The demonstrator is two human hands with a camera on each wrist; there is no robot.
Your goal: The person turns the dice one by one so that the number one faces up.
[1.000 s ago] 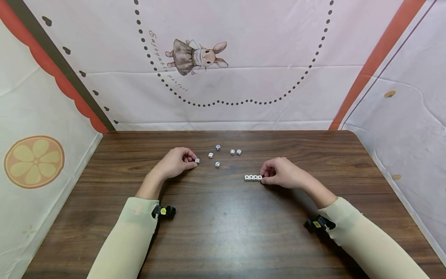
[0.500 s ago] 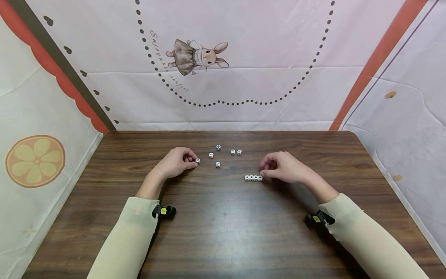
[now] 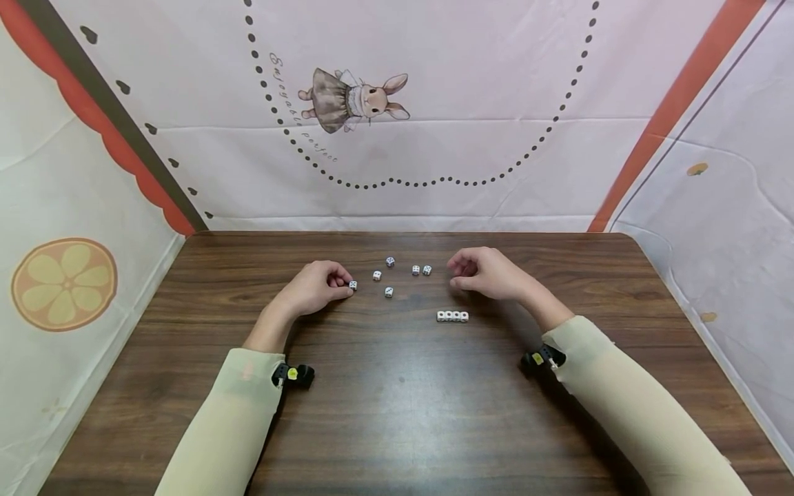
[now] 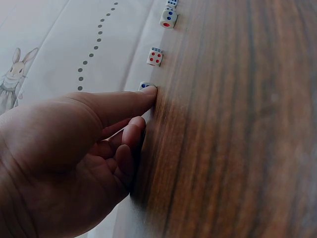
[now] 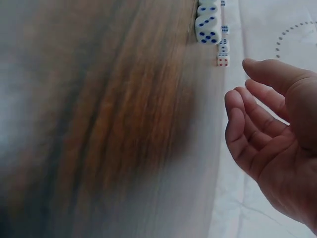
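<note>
On the left of the table, my left hand (image 3: 313, 288) pinches a white die (image 3: 353, 285) between thumb and fingers. In the left wrist view the thumb covers most of that die (image 4: 145, 86). My right hand (image 3: 490, 273) hovers over the table with loosely bent fingers and nothing between them. Just left of its fingertips sit two dice close together, the nearer one (image 3: 427, 270) and its neighbour (image 3: 415, 270). A straight row of several dice (image 3: 453, 316) lies below the right hand, nearer to me.
Three loose dice lie between the hands: one at the back (image 3: 390, 262), another (image 3: 376, 275) near the left hand, a third (image 3: 389, 292) closer to me. The brown wooden table (image 3: 397, 399) ends at a printed cloth backdrop (image 3: 484, 89).
My right hand has let go of the row's right end, lifted, and moved away toward the back and slightly left. The left hand keeps its place with its die.
</note>
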